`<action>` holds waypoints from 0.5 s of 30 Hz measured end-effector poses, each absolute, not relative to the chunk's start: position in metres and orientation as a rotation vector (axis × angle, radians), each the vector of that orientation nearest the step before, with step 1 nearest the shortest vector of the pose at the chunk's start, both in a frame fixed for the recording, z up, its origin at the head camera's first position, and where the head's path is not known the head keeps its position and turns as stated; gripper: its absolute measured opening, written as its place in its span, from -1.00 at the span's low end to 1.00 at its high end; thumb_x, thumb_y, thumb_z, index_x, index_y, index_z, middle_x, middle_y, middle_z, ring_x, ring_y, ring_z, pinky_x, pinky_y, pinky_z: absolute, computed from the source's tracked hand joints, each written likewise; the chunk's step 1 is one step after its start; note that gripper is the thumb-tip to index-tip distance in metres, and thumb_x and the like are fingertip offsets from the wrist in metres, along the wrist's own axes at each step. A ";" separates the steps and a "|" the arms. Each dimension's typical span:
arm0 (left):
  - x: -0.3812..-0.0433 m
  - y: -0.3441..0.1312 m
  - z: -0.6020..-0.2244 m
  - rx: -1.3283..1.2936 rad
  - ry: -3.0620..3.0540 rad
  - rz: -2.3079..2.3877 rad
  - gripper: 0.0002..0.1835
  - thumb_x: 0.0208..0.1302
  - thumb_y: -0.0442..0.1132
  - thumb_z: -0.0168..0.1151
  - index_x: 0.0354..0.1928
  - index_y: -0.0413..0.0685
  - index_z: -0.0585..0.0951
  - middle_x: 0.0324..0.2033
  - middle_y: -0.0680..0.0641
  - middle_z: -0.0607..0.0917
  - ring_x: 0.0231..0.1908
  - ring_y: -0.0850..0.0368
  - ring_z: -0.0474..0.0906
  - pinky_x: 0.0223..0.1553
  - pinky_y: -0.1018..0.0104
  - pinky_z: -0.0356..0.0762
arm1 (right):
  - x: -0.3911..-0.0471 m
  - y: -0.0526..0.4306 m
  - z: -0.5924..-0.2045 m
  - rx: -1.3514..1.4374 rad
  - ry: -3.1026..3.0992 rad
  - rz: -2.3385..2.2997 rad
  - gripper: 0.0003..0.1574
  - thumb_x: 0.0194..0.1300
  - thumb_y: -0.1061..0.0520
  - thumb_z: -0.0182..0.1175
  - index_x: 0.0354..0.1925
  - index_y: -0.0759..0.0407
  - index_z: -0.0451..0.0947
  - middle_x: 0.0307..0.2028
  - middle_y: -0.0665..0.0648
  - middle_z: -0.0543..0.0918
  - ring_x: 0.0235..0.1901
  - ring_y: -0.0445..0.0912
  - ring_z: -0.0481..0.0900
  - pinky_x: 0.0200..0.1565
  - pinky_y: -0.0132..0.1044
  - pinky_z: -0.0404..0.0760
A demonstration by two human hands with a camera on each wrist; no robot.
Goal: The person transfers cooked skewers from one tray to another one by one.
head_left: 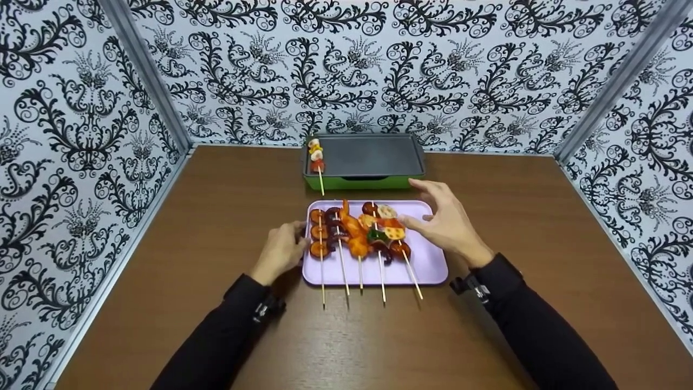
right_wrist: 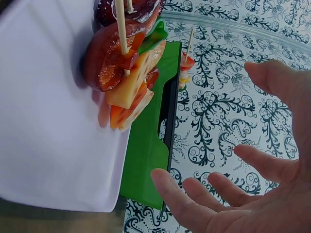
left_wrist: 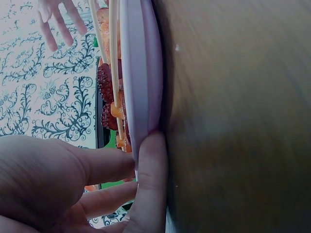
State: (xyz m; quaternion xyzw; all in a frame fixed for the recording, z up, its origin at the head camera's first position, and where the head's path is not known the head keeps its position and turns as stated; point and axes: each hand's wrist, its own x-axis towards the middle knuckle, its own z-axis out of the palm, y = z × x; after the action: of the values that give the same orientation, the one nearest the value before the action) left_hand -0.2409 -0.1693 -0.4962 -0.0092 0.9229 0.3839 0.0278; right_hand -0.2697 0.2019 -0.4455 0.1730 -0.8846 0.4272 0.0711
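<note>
My left hand (head_left: 279, 252) pinches the left edge of a pale purple tray (head_left: 429, 265); in the left wrist view its fingertips meet at the tray's rim (left_wrist: 141, 87). Several food skewers lie side by side on the tray, sticks toward me. They include round brown slices (head_left: 319, 232) at the left, dark red pieces next to them, an orange piece (head_left: 356, 238) in the middle, and a mixed skewer (head_left: 395, 233) at the right. My right hand (head_left: 446, 219) hovers over the tray's right side, fingers spread and holding nothing; the right wrist view shows it apart from the food.
Behind the tray stands a green grill (head_left: 357, 183) with a dark flat plate (head_left: 373, 154). One skewer (head_left: 317, 157) lies on its left end, its stick jutting over the front. Patterned walls (head_left: 346, 70) enclose the brown table (head_left: 178, 244) at the back and sides.
</note>
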 end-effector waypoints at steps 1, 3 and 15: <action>-0.241 -0.169 -0.496 -0.027 2.849 1.184 -0.44 0.68 -0.30 0.38 0.61 -0.22 0.62 0.19 -0.37 0.86 -0.08 -0.15 0.85 -0.20 0.17 0.90 | -0.271 0.201 -0.445 0.523 -2.660 1.269 0.16 0.35 0.00 0.74 0.76 0.03 0.44 0.61 0.34 0.48 0.54 0.33 0.60 0.37 0.28 0.85; -0.241 -0.169 -0.496 -0.029 2.839 1.191 -0.44 0.68 -0.31 0.38 0.62 -0.22 0.61 0.19 -0.38 0.86 -0.09 -0.15 0.85 -0.21 0.18 0.91 | -0.273 0.198 -0.443 0.533 -2.657 1.245 0.17 0.35 0.01 0.74 0.76 0.06 0.43 0.60 0.36 0.48 0.53 0.34 0.60 0.43 0.27 0.81; -0.239 -0.170 -0.497 0.038 2.937 1.121 -0.50 0.64 -0.33 0.36 0.54 -0.25 0.68 0.17 -0.38 0.88 0.06 -0.26 0.84 0.15 -0.13 0.88 | -0.287 0.179 -0.437 0.541 -2.668 1.268 0.22 0.36 -0.05 0.74 0.79 0.06 0.38 0.64 0.40 0.42 0.55 0.42 0.59 0.58 0.31 0.67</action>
State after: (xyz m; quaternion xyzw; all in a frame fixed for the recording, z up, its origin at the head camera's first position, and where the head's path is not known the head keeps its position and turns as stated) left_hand -0.2385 -0.1700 -0.4966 0.0121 0.9342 0.3565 -0.0011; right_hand -0.2875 0.1786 -0.4371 0.1798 -0.8863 0.4212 0.0692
